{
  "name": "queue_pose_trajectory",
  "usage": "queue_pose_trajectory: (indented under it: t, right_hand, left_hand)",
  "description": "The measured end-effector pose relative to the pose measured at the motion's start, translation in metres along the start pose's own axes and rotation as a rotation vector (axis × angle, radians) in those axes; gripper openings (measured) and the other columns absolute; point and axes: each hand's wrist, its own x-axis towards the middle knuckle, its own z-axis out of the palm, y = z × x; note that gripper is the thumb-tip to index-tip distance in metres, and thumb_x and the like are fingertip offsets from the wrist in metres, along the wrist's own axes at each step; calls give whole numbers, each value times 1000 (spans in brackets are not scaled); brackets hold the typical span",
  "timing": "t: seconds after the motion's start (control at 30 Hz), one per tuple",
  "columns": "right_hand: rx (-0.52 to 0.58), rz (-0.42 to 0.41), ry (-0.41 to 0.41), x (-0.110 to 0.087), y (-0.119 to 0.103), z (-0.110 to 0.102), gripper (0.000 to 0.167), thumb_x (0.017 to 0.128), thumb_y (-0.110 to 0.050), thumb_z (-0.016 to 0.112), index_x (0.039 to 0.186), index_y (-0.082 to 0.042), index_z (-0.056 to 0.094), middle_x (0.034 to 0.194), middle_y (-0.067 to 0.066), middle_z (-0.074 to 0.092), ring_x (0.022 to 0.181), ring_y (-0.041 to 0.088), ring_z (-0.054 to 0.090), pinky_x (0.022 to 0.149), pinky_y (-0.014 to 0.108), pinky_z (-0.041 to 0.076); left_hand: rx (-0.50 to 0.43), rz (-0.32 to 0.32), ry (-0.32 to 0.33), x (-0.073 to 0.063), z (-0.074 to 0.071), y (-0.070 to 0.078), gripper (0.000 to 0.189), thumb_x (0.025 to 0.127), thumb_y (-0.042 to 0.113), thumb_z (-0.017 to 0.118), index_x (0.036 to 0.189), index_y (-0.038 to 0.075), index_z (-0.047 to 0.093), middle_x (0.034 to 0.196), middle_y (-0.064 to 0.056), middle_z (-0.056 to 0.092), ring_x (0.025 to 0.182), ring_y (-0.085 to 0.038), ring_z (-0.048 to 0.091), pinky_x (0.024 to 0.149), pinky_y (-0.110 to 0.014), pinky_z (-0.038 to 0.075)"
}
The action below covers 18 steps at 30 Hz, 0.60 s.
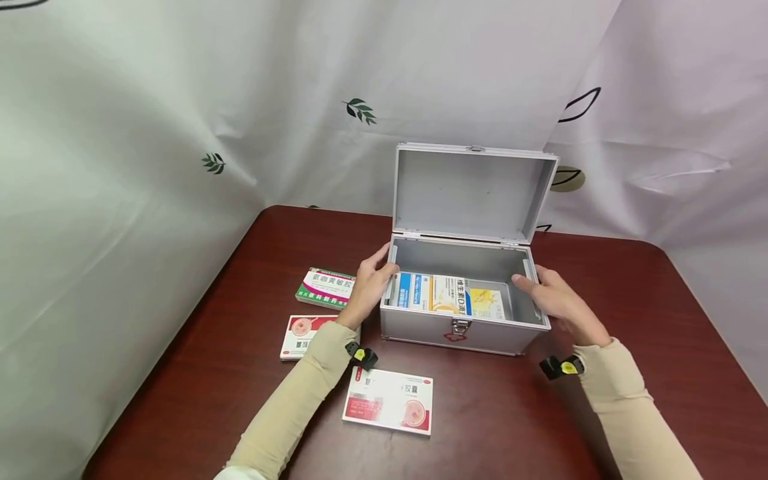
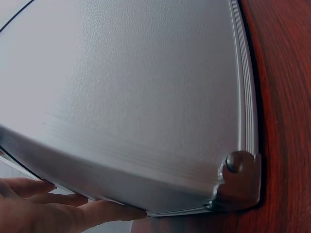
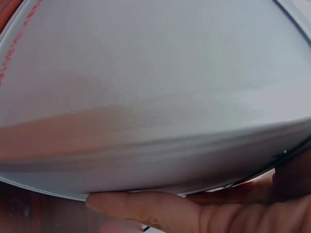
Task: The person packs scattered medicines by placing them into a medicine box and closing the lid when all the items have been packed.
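A silver metal medicine case (image 1: 420, 327) stands on the table with its lid (image 1: 471, 193) raised. My left hand (image 1: 367, 287) grips the left side wall, thumb over the rim. The right hand (image 1: 558, 300) holds the opposite wall the same way. Inside lie a blue-and-white carton (image 1: 411, 291), an orange-and-white carton (image 1: 444, 293) and a white-and-yellow carton (image 1: 485, 302), with bare floor towards the right. In the left wrist view, fingers (image 2: 73, 211) lie along the metal case wall. A finger (image 3: 150, 206) of the right hand touches the case in the right wrist view.
On the dark red table (image 1: 510, 427), left of the case, lie a green-and-white medicine carton (image 1: 324, 288) and a red-and-white one (image 1: 295, 343), partly behind my left arm. Another red-and-white carton (image 1: 389, 400) lies in front. A pale curtain (image 1: 288, 80) hangs behind the table.
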Motion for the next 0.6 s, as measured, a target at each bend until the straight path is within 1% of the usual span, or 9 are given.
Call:
queue_pose_trajectory:
  t: [0.07,0.13,0.2,0.27,0.33,0.37,0.47,0.53,0.6]
  right_hand:
    - [-10,-15,20,-1,-1,2,66,96,-41,39,139,6,21,124,33,41,101,38,54,78,45,50]
    - [-26,-38,35,-2,-1,3,70,96,-46,35,141,5,18,129,32,36,108,40,48,83,47,47]
    - [-41,-55,45,-4,-1,4,72,96,-49,30,143,3,14,134,32,31,114,42,41,88,51,42]
    - [-57,-54,53,-6,-1,4,74,96,-51,26,145,2,11,139,31,26,118,42,36,92,54,38]
    - [-66,-51,69,-7,-2,5,72,96,-49,25,145,2,12,141,30,25,121,41,33,94,55,35]
    - [-64,-47,74,-6,-2,5,71,97,-49,25,145,1,12,140,30,26,120,42,34,94,55,36]
    - [-93,-59,107,-5,-2,7,65,98,-43,27,144,3,17,137,31,31,115,41,40,90,52,40]
    - [-132,-70,129,-5,-2,8,63,99,-40,27,143,4,20,136,32,34,112,40,42,88,50,41]
    - [-176,-67,144,-5,-2,7,62,99,-40,27,143,4,21,136,32,34,112,40,42,89,51,40]
  left_hand:
    - [0,-2,-5,0,-1,0,52,88,11,51,139,13,41,140,-2,43,125,-14,39,107,-37,28]
    - [-3,7,-1,0,0,-1,52,88,11,51,139,12,41,139,-3,43,124,-15,40,106,-37,29]
    - [-1,14,5,0,0,-1,52,87,10,52,139,12,42,138,-3,44,123,-15,41,105,-37,30]
    - [0,17,5,0,1,0,53,87,10,52,139,12,42,138,-3,45,121,-14,42,105,-37,30]
    - [6,15,2,0,1,0,53,86,10,52,139,12,42,137,-3,46,119,-14,44,104,-36,32]
    - [15,11,1,0,1,1,53,87,11,52,139,13,42,136,-3,46,118,-14,45,104,-36,32]
    - [73,-3,-4,0,-3,2,52,87,18,54,138,14,43,133,-6,49,117,-17,46,103,-38,33]
    - [142,-27,-18,-3,-8,3,51,89,29,53,137,15,44,134,-8,49,120,-20,45,103,-41,33]
    - [211,-39,-52,-9,-13,3,53,91,40,50,138,16,43,135,-8,48,125,-21,41,104,-43,31]
